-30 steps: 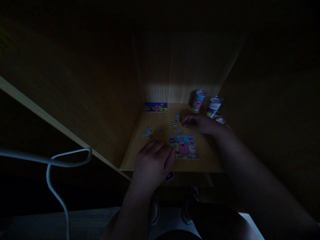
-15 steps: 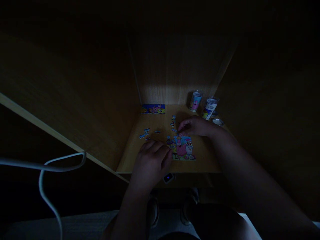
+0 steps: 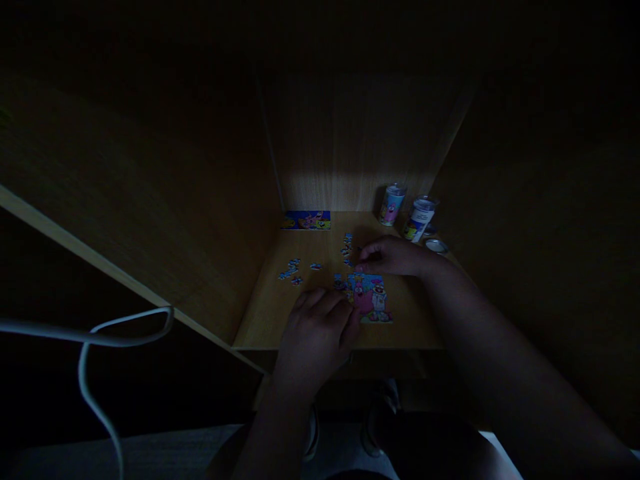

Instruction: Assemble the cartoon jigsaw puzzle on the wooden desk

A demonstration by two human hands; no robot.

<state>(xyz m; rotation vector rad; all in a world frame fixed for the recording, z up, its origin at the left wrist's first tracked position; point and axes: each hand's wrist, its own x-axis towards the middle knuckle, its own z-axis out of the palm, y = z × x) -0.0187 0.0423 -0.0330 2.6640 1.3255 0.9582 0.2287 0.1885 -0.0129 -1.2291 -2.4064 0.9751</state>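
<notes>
A partly built cartoon jigsaw (image 3: 371, 300) lies on a small wooden desk (image 3: 280, 320) in dim light. My left hand (image 3: 320, 337) rests with curled fingers against the puzzle's left edge, its fingertips touching the pieces there. My right hand (image 3: 393, 257) sits at the puzzle's top edge, thumb and fingers pinched together over a small piece. Loose blue pieces (image 3: 293, 270) lie scattered to the left, and a few more pieces (image 3: 346, 245) sit just beyond my right hand.
A picture card (image 3: 306, 220) leans at the back of the desk. Two printed tins (image 3: 391, 204) (image 3: 419, 217) and a round lid (image 3: 436, 245) stand at the back right. Wooden panels wall in the desk. A white cable (image 3: 100, 347) loops at left.
My right hand drew back from the loose pieces to the puzzle's top edge. My left hand slid right, closer against the puzzle's left side.
</notes>
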